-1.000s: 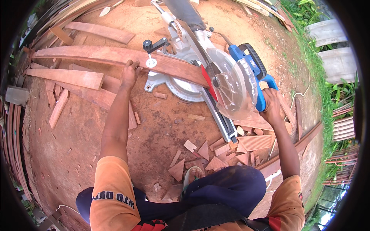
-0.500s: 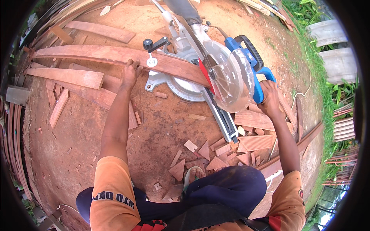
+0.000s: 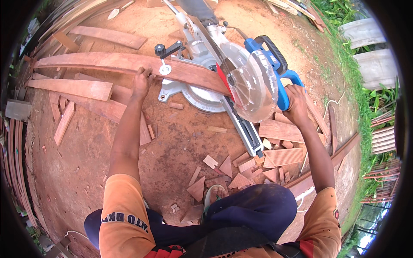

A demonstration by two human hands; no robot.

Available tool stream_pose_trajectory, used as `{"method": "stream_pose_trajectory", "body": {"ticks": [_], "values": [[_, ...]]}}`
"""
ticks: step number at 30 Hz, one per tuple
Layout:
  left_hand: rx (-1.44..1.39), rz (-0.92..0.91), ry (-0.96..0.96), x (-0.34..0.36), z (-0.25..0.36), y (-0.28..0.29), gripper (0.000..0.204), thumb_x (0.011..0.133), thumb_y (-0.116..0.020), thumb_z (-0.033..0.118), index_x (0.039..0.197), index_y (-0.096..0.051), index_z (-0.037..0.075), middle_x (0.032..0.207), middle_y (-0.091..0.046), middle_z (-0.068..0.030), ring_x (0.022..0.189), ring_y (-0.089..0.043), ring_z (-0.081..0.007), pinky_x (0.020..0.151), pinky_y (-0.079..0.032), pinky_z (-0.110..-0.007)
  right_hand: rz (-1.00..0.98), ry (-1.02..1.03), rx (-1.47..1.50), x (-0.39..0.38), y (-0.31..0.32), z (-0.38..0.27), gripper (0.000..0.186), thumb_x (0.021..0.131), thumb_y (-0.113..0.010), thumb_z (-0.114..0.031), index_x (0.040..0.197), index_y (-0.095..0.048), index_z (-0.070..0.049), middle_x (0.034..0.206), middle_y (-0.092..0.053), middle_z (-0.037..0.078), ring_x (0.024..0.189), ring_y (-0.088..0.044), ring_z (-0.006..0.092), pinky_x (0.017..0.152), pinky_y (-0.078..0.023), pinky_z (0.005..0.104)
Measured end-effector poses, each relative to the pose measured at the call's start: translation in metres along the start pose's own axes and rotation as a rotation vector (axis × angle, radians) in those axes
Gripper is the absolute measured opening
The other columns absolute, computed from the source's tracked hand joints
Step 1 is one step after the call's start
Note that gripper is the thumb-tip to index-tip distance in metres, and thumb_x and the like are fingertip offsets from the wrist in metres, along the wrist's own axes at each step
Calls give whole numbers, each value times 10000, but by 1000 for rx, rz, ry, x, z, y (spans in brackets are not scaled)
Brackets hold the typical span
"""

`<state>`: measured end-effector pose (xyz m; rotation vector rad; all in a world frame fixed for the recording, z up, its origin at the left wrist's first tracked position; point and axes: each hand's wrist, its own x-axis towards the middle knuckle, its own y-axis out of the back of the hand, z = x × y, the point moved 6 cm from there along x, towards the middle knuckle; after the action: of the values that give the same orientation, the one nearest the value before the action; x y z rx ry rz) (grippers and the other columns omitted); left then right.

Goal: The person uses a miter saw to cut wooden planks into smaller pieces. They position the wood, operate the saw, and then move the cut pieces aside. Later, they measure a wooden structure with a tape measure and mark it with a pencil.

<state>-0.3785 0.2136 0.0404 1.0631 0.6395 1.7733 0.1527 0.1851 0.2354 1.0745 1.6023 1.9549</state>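
Note:
My left hand point(image 3: 142, 79) is closed on the near edge of a long reddish-brown board point(image 3: 107, 62), left of the clamp knob point(image 3: 164, 69). The board lies across the silver base point(image 3: 202, 103) of a sliding miter saw, its right end at the red insert point(image 3: 223, 81) beside the blade. My right hand point(image 3: 294, 101) is wrapped around the blue handle point(image 3: 284, 98) of the saw head. The clear guard point(image 3: 254, 94) covers much of the blade, so I cannot tell whether it touches the wood.
Loose boards point(image 3: 73, 88) lie at left. Triangular and small offcuts point(image 3: 226, 165) lie between the saw and my foot point(image 3: 215, 193), with more point(image 3: 284, 157) at right. A cord point(image 3: 331, 105) runs along the ground by the grass point(image 3: 365, 129). Stacked timber point(image 3: 292, 8) sits behind.
The saw head and my right hand have moved away from me, up the frame, over the last second. My left hand stays on the board. The view has shifted slightly.

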Motion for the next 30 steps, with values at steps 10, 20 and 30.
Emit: {"method": "stream_pose_trajectory", "body": {"ticks": [10,20,30], "values": [[33,41,-16,-3,4,4,298,872,-782,215,1128,-744,68,1003,-651,-128,896,-689,-350,768,-542,-456,-1,-3,5,3,-1,-2,295,684,-777,-42,939,-631,-65,933,-600,112,972,-573,337,893,-401,454],[-66,77,-82,-2,-6,0,296,851,-795,148,1118,-736,34,969,-642,-149,858,-678,-347,752,-538,-447,-4,-10,4,4,-5,1,288,682,-786,-65,926,-633,-76,924,-602,105,976,-576,329,895,-399,452],[91,-85,44,-1,3,1,317,921,-722,278,1196,-714,120,1113,-640,-108,998,-681,-350,835,-548,-487,-3,-47,41,-11,6,-4,397,630,-745,39,993,-635,-77,1022,-623,104,1046,-580,340,954,-393,468]]}}
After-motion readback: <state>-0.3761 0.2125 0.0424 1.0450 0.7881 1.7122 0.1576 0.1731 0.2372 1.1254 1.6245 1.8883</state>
